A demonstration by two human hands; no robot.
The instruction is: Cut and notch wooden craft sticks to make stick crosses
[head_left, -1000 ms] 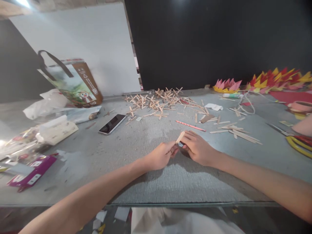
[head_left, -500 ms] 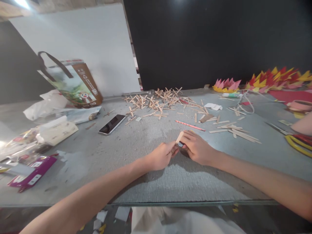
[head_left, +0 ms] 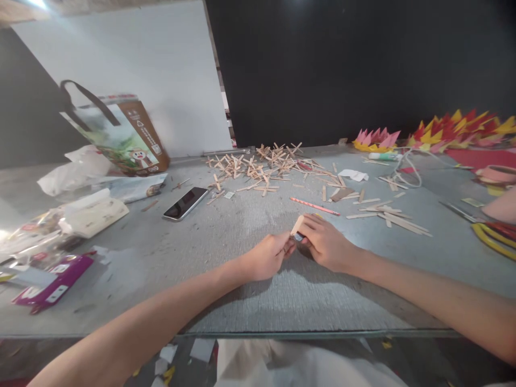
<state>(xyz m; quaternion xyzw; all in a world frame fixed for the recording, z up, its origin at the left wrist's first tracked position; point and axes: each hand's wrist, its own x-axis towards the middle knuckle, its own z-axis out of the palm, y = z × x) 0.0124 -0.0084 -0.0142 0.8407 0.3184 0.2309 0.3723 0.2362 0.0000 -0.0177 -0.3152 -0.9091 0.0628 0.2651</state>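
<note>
My left hand (head_left: pixel 266 257) and my right hand (head_left: pixel 327 244) meet above the grey table, both with fingers closed. Between them a flat wooden craft stick (head_left: pixel 297 224) slants upward. Its lower end is at my left fingertips, while my right fingers press along its side. Just under the stick shows a small grey-blue piece (head_left: pixel 299 236), too hidden to name. Beyond my hands lies a pink patterned pencil (head_left: pixel 315 206). Right of it, loose craft sticks (head_left: pixel 397 219) lie in a spread.
Crossed craft sticks (head_left: pixel 258 171) are heaped at the back. A phone (head_left: pixel 186 203), a carrier bag (head_left: pixel 129 137) and a purple packet (head_left: pixel 56 282) sit leftward. Scissors (head_left: pixel 492 236) lie at right, near another person's arm (head_left: pixel 502 206). Folded paper crowns (head_left: pixel 377 140) stand behind.
Both hands stay together around the craft stick, almost unmoved. The view has shifted very slightly.
</note>
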